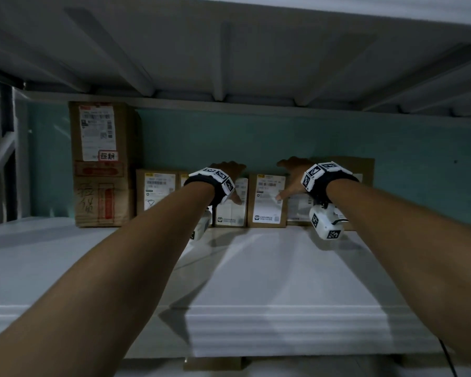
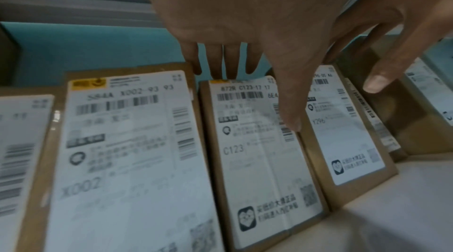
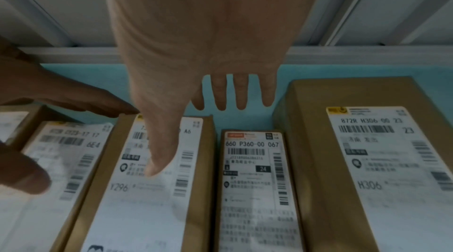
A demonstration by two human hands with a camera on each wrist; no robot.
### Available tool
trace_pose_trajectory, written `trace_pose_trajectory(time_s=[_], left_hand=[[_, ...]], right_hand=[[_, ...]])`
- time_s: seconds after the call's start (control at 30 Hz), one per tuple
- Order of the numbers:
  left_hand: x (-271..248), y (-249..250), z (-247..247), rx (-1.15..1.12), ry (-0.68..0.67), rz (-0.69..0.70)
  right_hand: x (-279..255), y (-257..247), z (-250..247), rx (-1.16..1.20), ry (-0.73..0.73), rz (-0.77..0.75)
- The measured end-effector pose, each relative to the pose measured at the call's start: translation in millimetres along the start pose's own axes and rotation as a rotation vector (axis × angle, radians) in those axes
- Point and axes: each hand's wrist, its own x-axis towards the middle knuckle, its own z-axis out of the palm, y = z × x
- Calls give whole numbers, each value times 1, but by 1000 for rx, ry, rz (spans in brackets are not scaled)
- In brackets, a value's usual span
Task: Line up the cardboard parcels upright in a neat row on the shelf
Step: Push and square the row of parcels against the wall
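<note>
Both hands, left (image 1: 230, 174) and right (image 1: 292, 172), reach fingers straight over upright parcels; wrist views alone reveal labels C123 (image 2: 257, 151) and Y296 (image 3: 147, 184).

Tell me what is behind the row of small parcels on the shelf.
Behind the small parcels a teal back wall shows above their tops. Fingers of both hands reach over the top edges. The space low down behind the parcels is covered by them.

The left hand (image 1: 230, 170) hides the C123 parcel's (image 1: 233, 210) label top.
</note>
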Motion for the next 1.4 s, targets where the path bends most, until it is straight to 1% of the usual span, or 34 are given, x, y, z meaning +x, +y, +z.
trace_pose_trajectory(time_s=[0.1,0.27,0.33,0.57,0.67,0.8,0.83,0.9,0.97,1.1,1.17,1.3,1.4], left_hand=[[19,6,12,-15,-40,12],[8,21,-1,-24,72,79],[8,26,-1,-36,95,83],[10,39,-7,-91,73,102],[9,41,-9,-99,58,84],[17,44,-6,-87,50,39],[20,44,-3,-78,47,24],[28,45,4,-22,61,4],[35,49,8,26,71,9],[48,74,-4,-14,78,106],[55,87,-8,-43,50,123],[65,107,2,-44,0,113],[58,115,7,-21,-29,99]], right_hand=[[1,3,5,2,-16,1],[4,4,13,28,22,-41],[7,5,13,40,40,-50],[9,8,17,74,96,-72],[10,10,16,88,74,-69],[5,15,9,66,-16,-63],[2,19,5,74,-10,-54],[-5,31,-3,79,46,-47],[-14,47,-10,50,92,-35],[-24,88,-14,-37,186,57],[-29,104,-15,-54,178,81],[-28,127,-5,-28,98,135],[-21,138,7,-19,80,163]])
